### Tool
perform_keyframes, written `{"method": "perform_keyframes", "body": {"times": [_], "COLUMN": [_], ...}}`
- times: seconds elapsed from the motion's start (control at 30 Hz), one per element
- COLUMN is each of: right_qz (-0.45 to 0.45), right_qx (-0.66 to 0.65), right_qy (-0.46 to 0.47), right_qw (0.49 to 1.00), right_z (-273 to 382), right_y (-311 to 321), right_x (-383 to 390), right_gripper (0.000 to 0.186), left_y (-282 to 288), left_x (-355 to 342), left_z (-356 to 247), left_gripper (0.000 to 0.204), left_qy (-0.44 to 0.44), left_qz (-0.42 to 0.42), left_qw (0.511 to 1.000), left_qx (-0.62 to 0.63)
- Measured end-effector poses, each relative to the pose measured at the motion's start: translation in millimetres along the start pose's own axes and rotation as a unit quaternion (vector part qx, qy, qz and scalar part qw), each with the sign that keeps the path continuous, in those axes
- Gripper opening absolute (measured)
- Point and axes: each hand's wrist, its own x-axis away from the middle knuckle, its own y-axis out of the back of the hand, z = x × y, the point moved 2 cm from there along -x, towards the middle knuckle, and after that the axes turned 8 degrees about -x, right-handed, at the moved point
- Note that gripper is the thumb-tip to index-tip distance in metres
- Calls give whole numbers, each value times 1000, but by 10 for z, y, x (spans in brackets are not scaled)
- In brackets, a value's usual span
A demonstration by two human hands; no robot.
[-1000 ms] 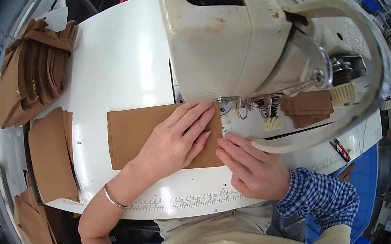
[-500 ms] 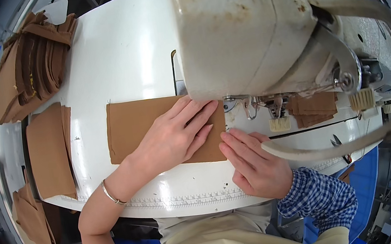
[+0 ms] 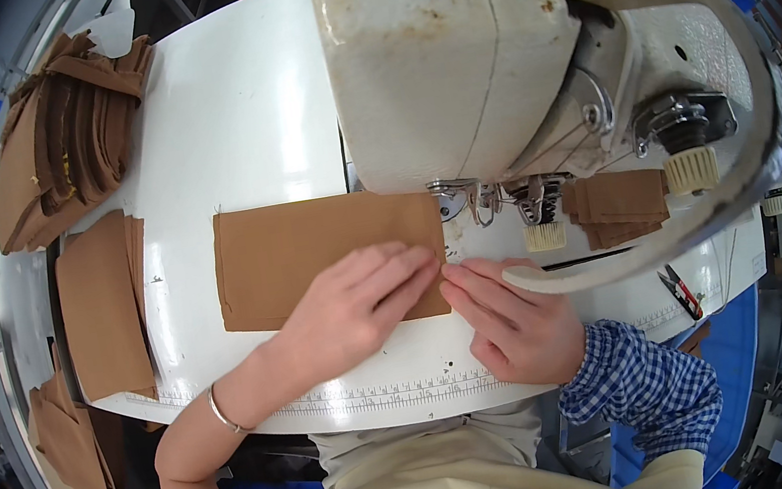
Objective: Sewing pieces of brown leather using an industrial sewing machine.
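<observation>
A brown rectangular fabric piece [image 3: 301, 248] lies flat on the white sewing table, its right end beside the presser foot and needle area of a sewing machine [image 3: 427, 77]. My left hand [image 3: 354, 301] comes across its lower right part, fingers bent and drawn together at the right edge, closed on the cloth. The left thumb is mostly hidden. My right hand [image 3: 520, 326], in a blue checked sleeve, rests just right of that edge. Its fingers are stretched out side by side, tips touching the fabric border, with the thumb apart below them.
Brown fabric stacks [image 3: 101, 298] and a thick bundle [image 3: 67, 141] sit at the left. Small brown pieces [image 3: 617, 200] lie behind the machine's thread guides. Red-handled thread snips [image 3: 681, 292] lie at the right. A curved pale tube [image 3: 713, 232] arches near my right hand. A printed ruler [image 3: 413, 388] follows the front edge.
My left hand has slid down from the upper part of the fabric toward its right edge, and its fingers have drawn together. The right hand has barely moved. The view has shifted slightly.
</observation>
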Motion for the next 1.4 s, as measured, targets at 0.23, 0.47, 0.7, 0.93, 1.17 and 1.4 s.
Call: {"method": "perform_keyframes", "body": {"times": [0.23,0.47,0.7,0.93,1.17,1.4], "right_qz": [8,11,5,-46,-61,-163], "right_qx": [-14,-17,11,19,-5,24], "right_qy": [27,-8,-50,-51,-8,75], "right_qw": [1000,1000,999,997,998,983], "right_z": [-53,-245,-404,-453,-485,-459], "right_y": [28,-5,-17,39,49,131], "right_x": [-11,-88,-226,-320,-348,-298], "right_gripper": [51,49,58,28,27,24], "left_y": [53,-41,-76,-41,-24,-1], "left_x": [136,46,-102,-171,-183,-138], "left_z": [-124,113,349,427,410,361], "left_gripper": [45,57,53,58,57,58], "left_qy": [1,6,15,34,21,23], "left_qz": [24,9,-16,6,-6,13], "left_qw": [999,997,996,997,996,1000], "left_qx": [46,81,81,68,81,5]}}
